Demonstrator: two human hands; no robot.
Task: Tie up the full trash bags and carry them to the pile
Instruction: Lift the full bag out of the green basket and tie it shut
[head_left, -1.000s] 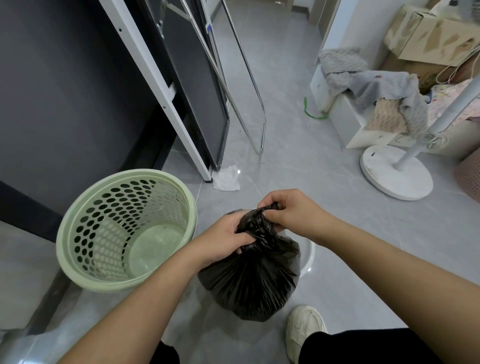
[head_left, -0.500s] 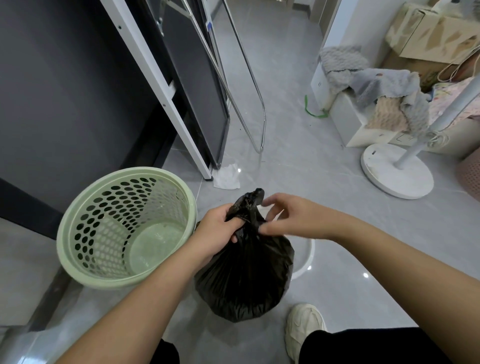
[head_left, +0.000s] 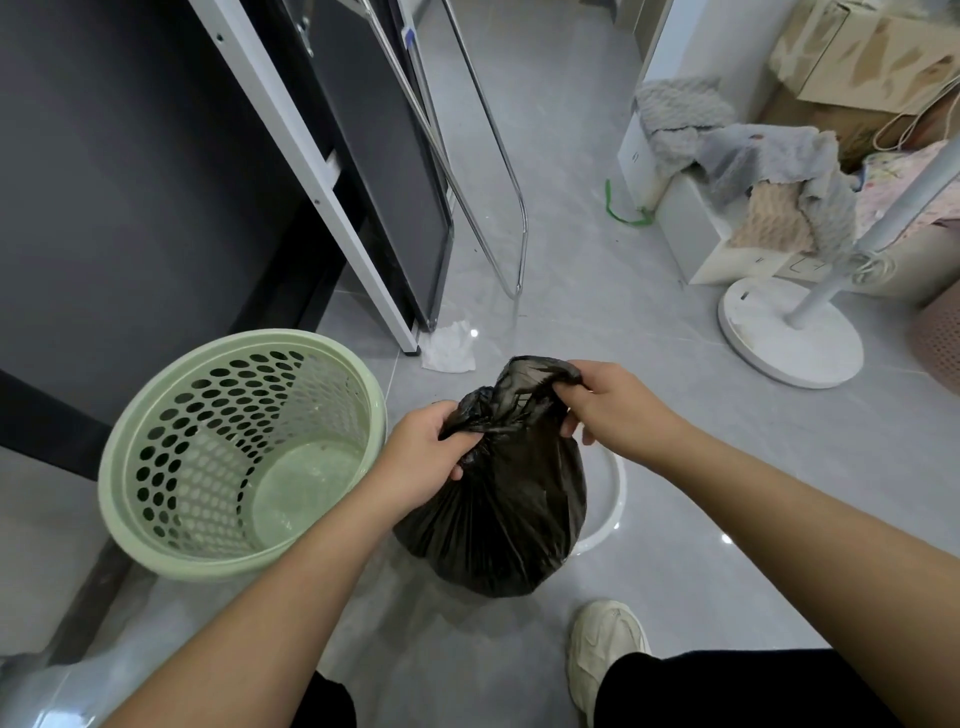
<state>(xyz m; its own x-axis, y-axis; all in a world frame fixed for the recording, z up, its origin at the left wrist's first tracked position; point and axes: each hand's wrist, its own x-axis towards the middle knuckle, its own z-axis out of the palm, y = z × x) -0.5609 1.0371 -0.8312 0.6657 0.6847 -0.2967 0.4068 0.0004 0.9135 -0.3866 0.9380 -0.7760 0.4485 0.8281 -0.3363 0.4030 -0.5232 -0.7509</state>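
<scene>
Head view: one black trash bag (head_left: 493, 525) sits on the grey floor (head_left: 571, 249), just right of the green basket (head_left: 117, 499) and ahead of a white shoe (head_left: 605, 654).
Left hand (head_left: 423, 452): fingers curled tight round the left end of the bag's neck, gripping it.
Right hand (head_left: 615, 410): thumb and fingers pinch the right end of the neck, drawn up and to the right.
Change: half a second ago the neck stood as one twisted tuft and the right fingers lay loosely spread beside it. Now the top is parted into two ends, one in each hand. Bag and basket have kept their places.
Count: one bag, one perforated basket, two hands, one shoe, one crumpled white tissue (head_left: 449, 353), one round white fan base (head_left: 789, 348).
</scene>
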